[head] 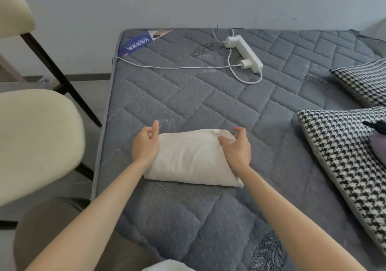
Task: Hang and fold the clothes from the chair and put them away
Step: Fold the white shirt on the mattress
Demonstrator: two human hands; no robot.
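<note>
Grey quilted mattress fills the view. Folded cream garment lies flat mid-bed. Left hand sits at its left end, fingers curled; can't tell if the grip has cloth. Right hand grasps the right end, thumb on top. Cream chair left, 2 houndstooth pillows right, white power strip far.

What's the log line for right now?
step: folding | folded cream cloth: on mattress | left hand: curled at its left end, grip unclear | right hand: holds its right end
</note>
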